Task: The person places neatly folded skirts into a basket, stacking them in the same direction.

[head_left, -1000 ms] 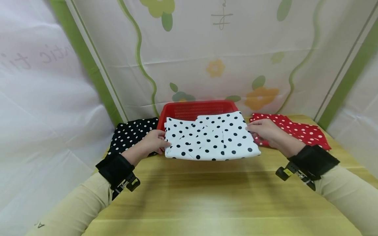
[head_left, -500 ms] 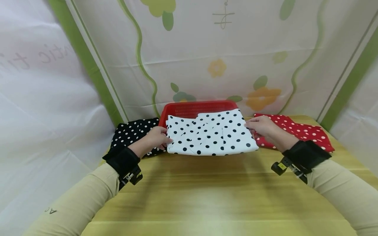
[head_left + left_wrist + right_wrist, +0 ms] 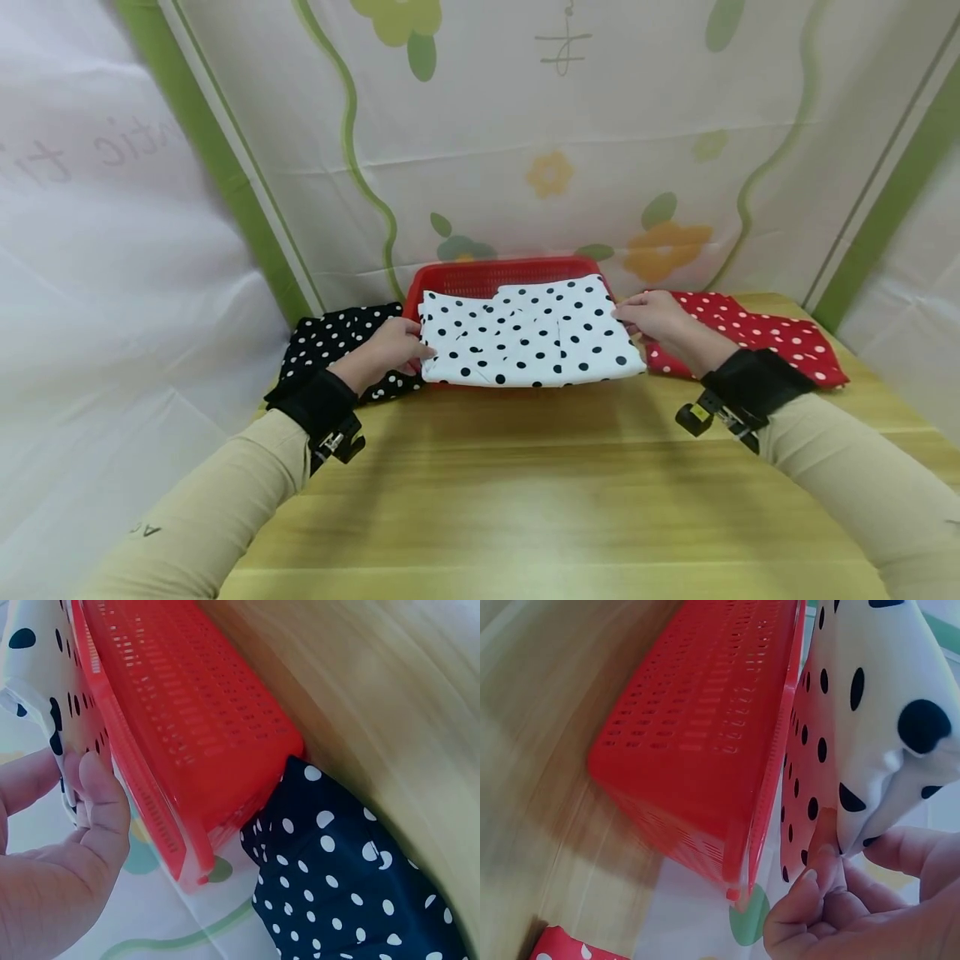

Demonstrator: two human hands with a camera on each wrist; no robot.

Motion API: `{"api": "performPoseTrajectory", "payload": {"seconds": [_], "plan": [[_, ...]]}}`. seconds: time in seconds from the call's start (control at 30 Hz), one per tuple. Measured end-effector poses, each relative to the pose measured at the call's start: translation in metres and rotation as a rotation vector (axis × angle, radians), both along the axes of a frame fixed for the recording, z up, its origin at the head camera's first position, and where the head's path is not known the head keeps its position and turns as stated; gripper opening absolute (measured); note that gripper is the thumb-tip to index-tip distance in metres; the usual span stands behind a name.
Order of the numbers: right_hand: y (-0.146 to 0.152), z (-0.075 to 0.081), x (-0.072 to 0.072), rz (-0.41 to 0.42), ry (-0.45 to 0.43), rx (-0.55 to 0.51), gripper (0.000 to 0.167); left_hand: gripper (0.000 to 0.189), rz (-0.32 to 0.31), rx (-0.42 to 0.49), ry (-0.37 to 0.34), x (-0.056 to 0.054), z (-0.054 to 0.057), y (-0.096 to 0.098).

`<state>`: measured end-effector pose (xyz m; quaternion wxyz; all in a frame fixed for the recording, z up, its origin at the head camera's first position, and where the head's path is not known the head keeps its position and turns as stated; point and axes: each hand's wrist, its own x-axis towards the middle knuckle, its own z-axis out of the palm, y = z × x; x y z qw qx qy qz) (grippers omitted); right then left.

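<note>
Holding the cloth point(image 3: 525, 337) flat helps: left hand point(image 3: 393, 344) pinches its nine o'clock edge, right hand point(image 3: 660, 318) three o'clock, over the basket point(image 3: 682, 772).

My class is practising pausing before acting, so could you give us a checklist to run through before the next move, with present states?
1. Left hand grip: ok; thumb and fingers pinch one side of the folded white polka-dot cloth.
2. Right hand grip: ok; it pinches the opposite side.
3. Red plastic basket upright: ok; its opening faces up.
4. Head view of the basket's near side: not ok; the held cloth covers it.
5. Basket empty: cannot tell; its floor is hidden.
6. Other cloths outside the basket: ok; the black polka-dot cloth and red polka-dot cloth lie on either side.
</note>
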<state>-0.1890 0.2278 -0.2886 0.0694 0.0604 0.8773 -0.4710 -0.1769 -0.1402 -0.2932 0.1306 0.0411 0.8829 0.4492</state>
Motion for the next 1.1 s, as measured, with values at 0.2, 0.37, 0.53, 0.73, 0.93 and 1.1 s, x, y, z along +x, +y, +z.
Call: {"api": "performPoseTrajectory", "payload": {"seconds": [0.2, 0.37, 0.53, 0.73, 0.93, 1.1], "plan": [[0.002, -0.008, -0.004, 0.007, 0.006, -0.011, 0.046, 0.050, 0.026, -0.009, 0.019, -0.001, -0.002, 0.004], [0.002, -0.010, -0.006, 0.012, 0.012, -0.021, 0.045, 0.052, 0.039, -0.019, 0.019, -0.002, -0.002, 0.006], [0.001, -0.013, -0.009, 0.000, 0.011, -0.024, 0.046, 0.049, 0.061, -0.007, 0.016, -0.002, -0.007, 0.006], [-0.003, -0.014, -0.017, -0.022, 0.009, -0.058, 0.046, 0.049, 0.078, -0.013, 0.032, -0.009, -0.012, 0.006], [-0.002, -0.017, -0.026, -0.026, 0.021, -0.080, 0.046, 0.057, 0.068, -0.012, 0.037, -0.019, -0.008, 0.007], [-0.001, -0.017, -0.028, -0.031, 0.029, -0.084, 0.047, 0.056, 0.073, -0.010, 0.033, -0.023, -0.005, 0.009]]}}
